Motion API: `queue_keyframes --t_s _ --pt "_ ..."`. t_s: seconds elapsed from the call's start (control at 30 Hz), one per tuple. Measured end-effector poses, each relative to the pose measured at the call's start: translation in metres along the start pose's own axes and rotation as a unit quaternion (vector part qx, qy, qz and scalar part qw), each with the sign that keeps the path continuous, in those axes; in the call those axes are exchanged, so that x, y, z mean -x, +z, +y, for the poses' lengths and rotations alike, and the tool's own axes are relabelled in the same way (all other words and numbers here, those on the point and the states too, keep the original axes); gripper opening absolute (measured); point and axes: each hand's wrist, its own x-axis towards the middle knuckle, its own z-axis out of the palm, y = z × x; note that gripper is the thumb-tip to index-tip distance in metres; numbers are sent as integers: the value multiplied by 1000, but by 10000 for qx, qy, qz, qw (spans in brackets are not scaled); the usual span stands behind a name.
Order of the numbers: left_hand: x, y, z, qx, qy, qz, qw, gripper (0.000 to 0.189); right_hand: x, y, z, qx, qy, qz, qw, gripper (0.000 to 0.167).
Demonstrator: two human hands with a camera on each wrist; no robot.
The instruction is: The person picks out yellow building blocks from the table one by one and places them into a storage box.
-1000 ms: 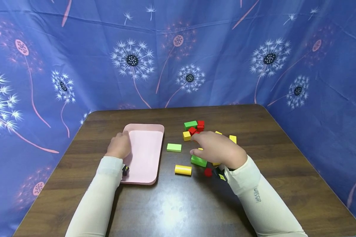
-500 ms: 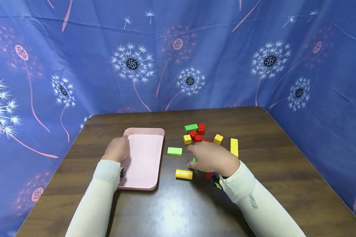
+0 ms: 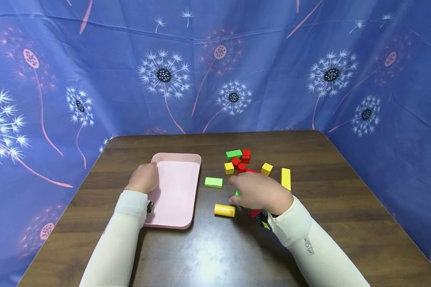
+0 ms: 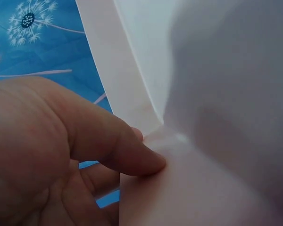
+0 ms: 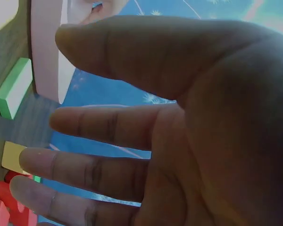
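My left hand [image 3: 143,178] grips the left wall of a pink tray [image 3: 176,195]. In the left wrist view the thumb [image 4: 137,153] lies inside the wall, with other fingers behind it. My right hand [image 3: 261,193] is over the scattered toy blocks, its fingers spread and nothing held in the right wrist view. Near its fingertips lie a yellow cylinder [image 3: 224,210] and a light green block [image 3: 213,182]. A bit of green [image 3: 238,193] shows by the thumb, and a red piece [image 3: 255,213] peeks out below the hand. Whatever lies under the palm is hidden.
Beyond the right hand sit a green block [image 3: 234,154], a yellow cube [image 3: 229,168] and several red blocks [image 3: 246,158]. Further right are another yellow cube [image 3: 267,169] and a long yellow block [image 3: 285,178]. A blue dandelion-patterned cloth [image 3: 273,79] hangs behind the wooden table [image 3: 330,199].
My right hand has moved left and nearer, uncovering yellow and red blocks behind it and covering most of a green one. My left hand keeps its grip on the tray. The head view has shifted slightly.
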Motion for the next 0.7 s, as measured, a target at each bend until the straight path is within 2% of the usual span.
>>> queue_keyframes --t_s 0.07,0.23,0.4,0.5,0.7 --pt "2 -1 -1 46 -36 -52 10000 47 -1 4 -3 12 -91 -29 10000 46" --pt "1 0 -2 194 -29 66 9998 47 -7 13 -2 125 -347 -47 9993 47" --pt "2 0 -3 138 -75 -1 9999 47 -12 22 3 291 -577 209 9977 44" --pt "1 -1 -3 87 -106 -1 9999 47 -17 27 4 544 -843 357 9943 38" --pt "1 1 -2 73 36 162 9998 46 -25 32 1 944 -1241 507 9865 33"
